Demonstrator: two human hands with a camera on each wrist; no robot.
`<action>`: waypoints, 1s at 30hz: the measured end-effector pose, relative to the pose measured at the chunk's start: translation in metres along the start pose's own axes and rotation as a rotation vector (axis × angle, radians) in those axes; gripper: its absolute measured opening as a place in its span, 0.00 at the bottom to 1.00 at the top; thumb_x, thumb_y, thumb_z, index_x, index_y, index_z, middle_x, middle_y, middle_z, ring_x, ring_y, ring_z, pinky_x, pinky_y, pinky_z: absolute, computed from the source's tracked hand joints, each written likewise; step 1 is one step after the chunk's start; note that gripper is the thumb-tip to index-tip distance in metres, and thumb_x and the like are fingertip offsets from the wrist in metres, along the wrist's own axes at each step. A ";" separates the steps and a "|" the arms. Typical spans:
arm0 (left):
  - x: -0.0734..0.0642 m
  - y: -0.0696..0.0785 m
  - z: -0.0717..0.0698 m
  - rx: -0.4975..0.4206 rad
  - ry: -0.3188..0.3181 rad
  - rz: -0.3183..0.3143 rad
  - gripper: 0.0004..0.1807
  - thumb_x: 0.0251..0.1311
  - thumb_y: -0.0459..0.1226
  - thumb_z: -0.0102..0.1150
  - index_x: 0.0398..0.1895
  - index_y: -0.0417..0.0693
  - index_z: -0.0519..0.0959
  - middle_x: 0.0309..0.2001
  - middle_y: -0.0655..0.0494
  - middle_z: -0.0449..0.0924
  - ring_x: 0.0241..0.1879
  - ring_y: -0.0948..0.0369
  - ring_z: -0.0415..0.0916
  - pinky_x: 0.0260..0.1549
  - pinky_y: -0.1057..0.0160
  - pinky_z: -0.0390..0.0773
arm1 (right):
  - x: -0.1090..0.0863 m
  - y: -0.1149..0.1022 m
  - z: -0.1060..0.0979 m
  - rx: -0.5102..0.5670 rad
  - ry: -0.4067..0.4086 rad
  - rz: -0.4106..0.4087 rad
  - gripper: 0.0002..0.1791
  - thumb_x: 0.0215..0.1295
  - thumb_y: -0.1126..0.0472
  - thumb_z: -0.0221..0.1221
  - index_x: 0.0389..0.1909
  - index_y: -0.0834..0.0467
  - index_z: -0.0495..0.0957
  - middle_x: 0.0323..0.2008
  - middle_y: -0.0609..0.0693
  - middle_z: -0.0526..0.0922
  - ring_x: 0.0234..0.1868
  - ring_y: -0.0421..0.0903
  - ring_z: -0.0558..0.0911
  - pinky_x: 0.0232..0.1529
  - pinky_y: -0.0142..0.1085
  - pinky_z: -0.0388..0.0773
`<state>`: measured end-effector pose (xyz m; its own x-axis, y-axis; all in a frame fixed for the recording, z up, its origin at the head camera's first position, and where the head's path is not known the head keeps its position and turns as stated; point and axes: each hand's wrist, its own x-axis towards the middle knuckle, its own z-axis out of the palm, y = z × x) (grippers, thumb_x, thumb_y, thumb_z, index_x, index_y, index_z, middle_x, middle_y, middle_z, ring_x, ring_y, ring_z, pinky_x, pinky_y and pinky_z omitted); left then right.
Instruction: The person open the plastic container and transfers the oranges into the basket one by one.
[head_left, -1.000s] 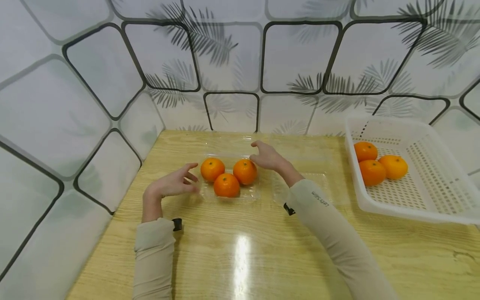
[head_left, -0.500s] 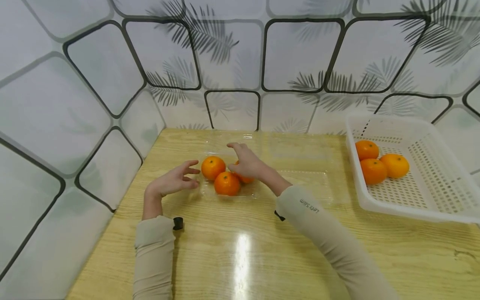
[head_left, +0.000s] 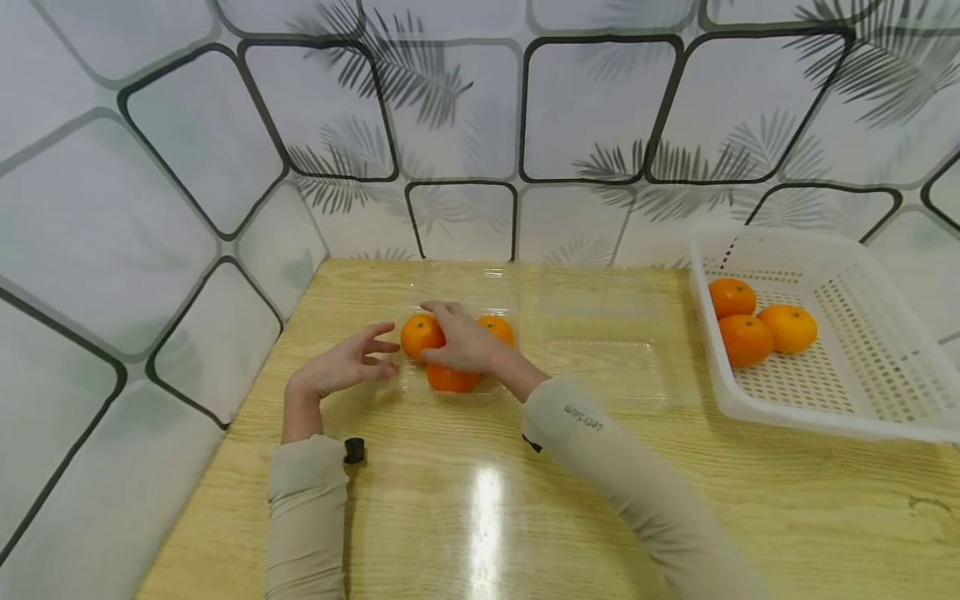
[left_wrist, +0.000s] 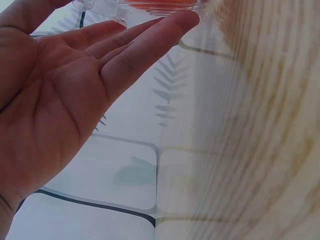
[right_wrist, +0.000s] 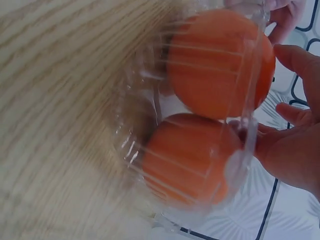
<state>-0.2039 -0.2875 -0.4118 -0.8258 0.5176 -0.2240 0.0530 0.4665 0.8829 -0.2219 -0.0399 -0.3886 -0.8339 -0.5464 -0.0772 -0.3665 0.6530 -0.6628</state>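
Observation:
My left hand (head_left: 343, 362) is held just left of a clear plastic clamshell box (head_left: 495, 385), thumb and fingers apart and nothing between them. In the left wrist view, its fingertips (left_wrist: 187, 20) lie close under the box's edge. Three oranges sit in the box. My right hand (head_left: 467, 340) reaches over them, its thumb and fingers spread at the right side of the back-left orange (head_left: 420, 336). It partly covers the front orange (head_left: 452, 380) and the right orange (head_left: 497, 328). In the right wrist view, two oranges show through the box wall (right_wrist: 135, 150).
A second clear box (head_left: 600, 367) lies right of the first, its lid (head_left: 600, 287) folded back toward the wall. A white plastic basket (head_left: 847, 429) with three more oranges (head_left: 786, 328) stands at the right. A patterned wall (head_left: 465, 125) closes off the back and left.
My right hand has moved left from beside the right orange, across it to the back-left orange. My left hand has stayed beside the box, its fingers shifting slightly.

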 end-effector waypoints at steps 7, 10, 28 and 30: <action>0.000 0.001 0.000 -0.016 -0.006 0.006 0.44 0.68 0.32 0.58 0.79 0.41 0.44 0.71 0.31 0.60 0.64 0.38 0.68 0.63 0.41 0.67 | 0.002 -0.003 0.010 -0.037 -0.016 0.023 0.47 0.65 0.51 0.64 0.79 0.52 0.49 0.72 0.61 0.57 0.62 0.55 0.73 0.62 0.48 0.73; 0.001 0.001 0.001 -0.019 -0.007 0.009 0.44 0.68 0.31 0.58 0.79 0.41 0.43 0.71 0.31 0.60 0.64 0.38 0.69 0.63 0.41 0.67 | 0.007 -0.003 0.014 -0.069 -0.002 0.035 0.46 0.65 0.50 0.64 0.78 0.52 0.51 0.71 0.62 0.59 0.62 0.56 0.74 0.62 0.48 0.73; 0.001 0.000 0.002 -0.029 -0.016 0.010 0.45 0.67 0.31 0.58 0.80 0.41 0.42 0.71 0.31 0.59 0.63 0.38 0.70 0.62 0.43 0.69 | 0.026 -0.011 0.027 -0.110 0.049 0.191 0.43 0.60 0.49 0.69 0.73 0.47 0.59 0.61 0.60 0.67 0.44 0.52 0.78 0.49 0.44 0.79; 0.001 0.000 0.002 -0.028 -0.016 0.009 0.45 0.68 0.31 0.58 0.80 0.40 0.42 0.71 0.31 0.59 0.63 0.38 0.69 0.62 0.43 0.69 | 0.027 -0.012 0.027 -0.120 0.055 0.198 0.41 0.59 0.49 0.70 0.71 0.47 0.60 0.59 0.60 0.68 0.41 0.51 0.78 0.47 0.43 0.79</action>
<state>-0.2037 -0.2850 -0.4129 -0.8164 0.5330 -0.2221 0.0447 0.4418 0.8960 -0.2293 -0.0767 -0.4031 -0.9147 -0.3736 -0.1539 -0.2369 0.8044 -0.5448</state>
